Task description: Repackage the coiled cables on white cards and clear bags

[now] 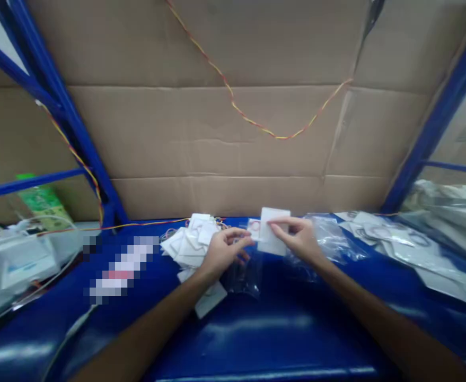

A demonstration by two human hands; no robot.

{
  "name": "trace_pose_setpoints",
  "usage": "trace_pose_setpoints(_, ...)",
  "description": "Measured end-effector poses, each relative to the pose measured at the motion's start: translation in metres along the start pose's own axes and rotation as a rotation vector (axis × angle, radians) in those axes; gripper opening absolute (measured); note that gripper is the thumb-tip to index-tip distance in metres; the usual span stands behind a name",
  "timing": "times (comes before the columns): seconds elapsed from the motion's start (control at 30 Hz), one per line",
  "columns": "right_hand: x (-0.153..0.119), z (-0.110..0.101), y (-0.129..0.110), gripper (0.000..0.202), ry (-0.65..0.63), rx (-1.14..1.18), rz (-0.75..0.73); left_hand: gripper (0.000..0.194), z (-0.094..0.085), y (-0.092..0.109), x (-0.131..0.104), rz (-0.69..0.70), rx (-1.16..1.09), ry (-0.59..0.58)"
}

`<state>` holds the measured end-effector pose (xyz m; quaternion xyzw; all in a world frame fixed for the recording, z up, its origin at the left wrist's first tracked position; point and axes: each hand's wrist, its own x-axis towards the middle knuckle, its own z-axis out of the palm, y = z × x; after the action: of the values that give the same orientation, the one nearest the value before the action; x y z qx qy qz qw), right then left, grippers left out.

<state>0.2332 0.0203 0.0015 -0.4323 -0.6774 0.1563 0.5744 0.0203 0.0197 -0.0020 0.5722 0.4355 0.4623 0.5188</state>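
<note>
Near the middle of the blue table, my left hand [227, 249] pinches the edge of a clear plastic bag [245, 276] that hangs below its fingers. A small reddish ring mark shows at the bag's top. Just to the right, my right hand [298, 236] grips a flat white card [272, 232] between thumb and fingers, held upright beside the bag. A loose pile of white cards [191, 244] lies left of and behind my left hand. More clear plastic bags [330, 239] lie behind and to the right of my right hand.
More white cards [399, 241] are spread at the right. A pixelated strip [125, 270] with a cable lies left on the blue table [256, 339]. White devices [28, 262] and a green box [44, 199] stand far left. Behind are cardboard [217, 127], blue posts and a hanging twisted wire [282, 137].
</note>
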Motion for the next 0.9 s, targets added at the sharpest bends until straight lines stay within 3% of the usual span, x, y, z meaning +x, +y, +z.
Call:
trace_pose_setpoints(0.23,0.005,0.000,0.009,0.028,-0.035,0.116,0.075,0.024,0.002,0.002,0.000,-0.019,-0.042,0.021)
trace_pose_setpoints(0.47,0.005,0.003,0.006,0.100,-0.089,0.465,0.199,0.031,0.001,0.000,0.000,-0.002,-0.018,0.023)
trace_pose_setpoints(0.53,0.006,0.004,0.009,0.097,-0.061,0.474,0.246,0.031,0.002,0.000,-0.001,0.011,-0.017,0.013)
trace_pose_setpoints(0.73,0.012,0.003,0.017,0.054,-0.044,0.416,0.335,0.040,0.001,0.000,-0.001,0.048,-0.022,-0.013)
trace_pose_setpoints(0.9,0.014,0.000,0.018,0.058,-0.068,0.378,0.342,0.042,0.001,-0.001,0.000,0.055,-0.013,-0.029)
